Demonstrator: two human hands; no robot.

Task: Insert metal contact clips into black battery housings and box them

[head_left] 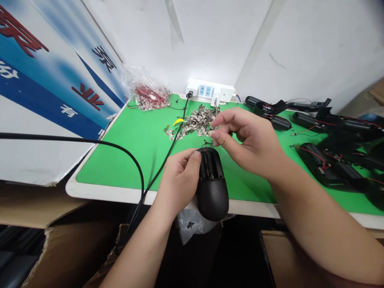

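Observation:
My left hand (181, 176) is closed around the left side of a black rounded housing (213, 198), its thumb on the upper edge. The housing has an open slotted compartment at its far end and hangs over the table's front edge. Above and to the right of it is my right hand (243, 138), thumb and fingertips bent toward each other. Whether anything small sits between those fingertips cannot be made out. Just beyond the fingertips lies a pile of small metal pieces (199, 120), with a yellow item (178, 121) at its left.
A white power strip (210, 90) with black cable (168, 154) stands at the back of the green table (120, 164). A plastic bag of red-wired parts (151, 96) lies back left. Several black housings with red wires (330, 164) lie at right. A printed box (57, 72) stands left.

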